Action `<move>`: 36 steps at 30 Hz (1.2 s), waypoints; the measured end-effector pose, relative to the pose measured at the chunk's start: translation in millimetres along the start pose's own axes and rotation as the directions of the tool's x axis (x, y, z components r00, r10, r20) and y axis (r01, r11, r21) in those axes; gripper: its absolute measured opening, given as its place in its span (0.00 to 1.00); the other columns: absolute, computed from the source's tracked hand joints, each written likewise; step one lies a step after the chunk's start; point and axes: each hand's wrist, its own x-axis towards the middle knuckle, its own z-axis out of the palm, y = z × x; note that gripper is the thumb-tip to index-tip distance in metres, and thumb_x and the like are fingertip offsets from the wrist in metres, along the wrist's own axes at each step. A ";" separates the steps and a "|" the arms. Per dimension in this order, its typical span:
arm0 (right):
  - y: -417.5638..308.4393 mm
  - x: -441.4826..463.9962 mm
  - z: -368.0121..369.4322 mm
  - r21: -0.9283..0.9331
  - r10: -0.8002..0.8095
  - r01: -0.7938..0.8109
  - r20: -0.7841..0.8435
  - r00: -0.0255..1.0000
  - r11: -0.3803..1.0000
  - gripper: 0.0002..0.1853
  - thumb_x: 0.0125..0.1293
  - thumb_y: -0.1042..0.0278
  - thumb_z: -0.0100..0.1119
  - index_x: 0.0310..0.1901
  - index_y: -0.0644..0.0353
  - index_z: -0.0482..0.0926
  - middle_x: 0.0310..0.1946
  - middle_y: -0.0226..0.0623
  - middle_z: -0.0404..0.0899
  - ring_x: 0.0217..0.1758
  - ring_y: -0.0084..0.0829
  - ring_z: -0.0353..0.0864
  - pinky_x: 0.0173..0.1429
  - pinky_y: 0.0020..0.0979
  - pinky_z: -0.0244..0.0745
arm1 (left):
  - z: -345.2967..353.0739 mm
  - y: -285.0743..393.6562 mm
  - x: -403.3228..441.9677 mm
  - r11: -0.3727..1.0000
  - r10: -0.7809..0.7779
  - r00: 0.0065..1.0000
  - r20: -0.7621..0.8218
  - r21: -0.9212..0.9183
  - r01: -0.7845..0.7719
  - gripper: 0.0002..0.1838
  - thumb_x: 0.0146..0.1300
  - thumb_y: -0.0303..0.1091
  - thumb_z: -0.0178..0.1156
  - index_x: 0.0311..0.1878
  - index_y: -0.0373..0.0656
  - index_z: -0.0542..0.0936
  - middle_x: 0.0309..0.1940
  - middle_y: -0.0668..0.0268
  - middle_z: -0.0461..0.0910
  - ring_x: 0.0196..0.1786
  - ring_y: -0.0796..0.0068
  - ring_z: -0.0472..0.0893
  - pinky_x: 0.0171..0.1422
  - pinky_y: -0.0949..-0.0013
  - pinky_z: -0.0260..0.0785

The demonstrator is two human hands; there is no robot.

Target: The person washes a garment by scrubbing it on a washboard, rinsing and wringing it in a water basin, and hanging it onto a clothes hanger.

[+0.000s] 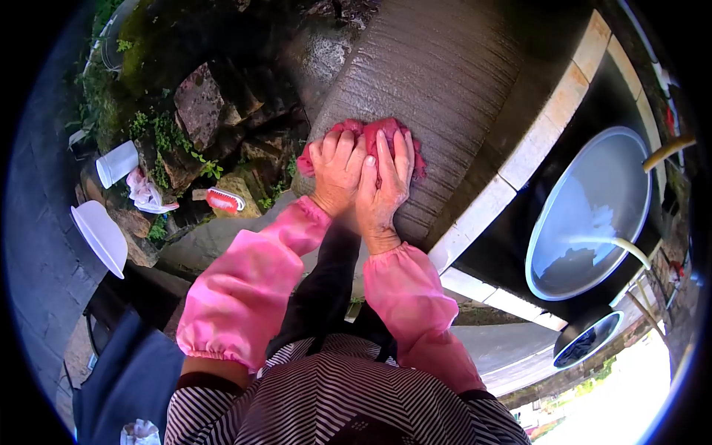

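OK so L hand [337, 169] & R hand [386, 182] are side by side, touching, both clamped on a bunched wet red cloth [420, 165] pressed to a ridged slab [452, 74]. Pink sleeves [241, 289] on both arms btw. Left of the grip, a bit lower: red brush [225, 200] on a rock, then plastic bag [145, 190], white cup [117, 165] & white bowl [101, 239] farther out. Well right of the grip: big basin [564, 215] w/ water, pale hose [632, 251] over its rim. Smaller basin [615, 326] below that, dark stuff inside, prob fabric but hard to tell.
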 end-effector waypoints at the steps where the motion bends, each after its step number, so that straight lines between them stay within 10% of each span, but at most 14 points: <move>1: 2.1 11.3 5.7 0.003 -0.021 0.021 -0.011 1.000 1.000 0.18 0.66 0.69 0.56 0.56 0.65 0.79 0.60 0.52 0.71 0.67 0.53 0.68 0.70 0.50 0.63 | 0.1 -7.2 9.3 0.998 0.026 0.999 0.033 -0.052 -0.024 0.20 0.56 0.43 0.57 0.47 0.40 0.79 0.47 0.57 0.75 0.47 0.58 0.73 0.49 0.55 0.60; 12: 15.8 80.4 23.0 0.020 0.000 -0.001 0.067 0.998 1.000 0.07 0.66 0.74 0.54 0.38 0.66 0.82 0.36 0.44 0.82 0.42 0.45 0.80 0.50 0.42 0.73 | 5.6 -36.6 67.2 0.930 -0.026 0.999 0.032 -0.367 0.036 0.06 0.46 0.35 0.61 0.24 0.46 0.74 0.24 0.66 0.68 0.30 0.63 0.70 0.34 0.60 0.57; 27: 17.7 101.1 30.2 -0.147 -0.090 0.104 0.099 0.991 0.984 0.13 0.67 0.66 0.55 0.27 0.64 0.80 0.26 0.51 0.79 0.30 0.52 0.77 0.38 0.49 0.71 | 13.6 -24.6 61.7 0.925 -0.243 0.968 -0.064 -0.315 0.211 0.11 0.62 0.39 0.55 0.27 0.43 0.76 0.27 0.60 0.74 0.35 0.55 0.75 0.40 0.55 0.65; 31: -1.6 94.1 6.0 -0.330 0.172 -0.137 0.080 0.982 0.934 0.17 0.68 0.63 0.54 0.26 0.67 0.81 0.25 0.47 0.83 0.31 0.52 0.81 0.40 0.47 0.74 | -10.2 -33.2 53.1 0.836 -0.342 0.935 0.089 -0.425 0.346 0.20 0.66 0.51 0.55 0.39 0.42 0.80 0.38 0.56 0.77 0.46 0.52 0.76 0.53 0.55 0.67; 34: 39.8 45.6 -31.5 0.417 0.517 -0.516 0.122 0.847 0.748 0.17 0.71 0.60 0.52 0.32 0.65 0.83 0.29 0.37 0.85 0.33 0.46 0.84 0.44 0.45 0.77 | -56.9 -38.2 20.9 0.800 -0.415 0.892 0.180 -0.395 0.452 0.24 0.65 0.56 0.57 0.47 0.43 0.81 0.44 0.55 0.76 0.53 0.54 0.74 0.59 0.58 0.65; 36: 27.3 12.9 -72.4 0.746 0.781 -0.628 0.247 0.573 0.224 0.14 0.73 0.60 0.50 0.44 0.60 0.82 0.40 0.31 0.84 0.44 0.38 0.84 0.54 0.41 0.77 | -80.8 -36.6 -13.1 0.820 -0.417 0.897 0.150 -0.365 0.442 0.22 0.65 0.52 0.59 0.48 0.42 0.81 0.42 0.54 0.78 0.49 0.53 0.77 0.54 0.59 0.68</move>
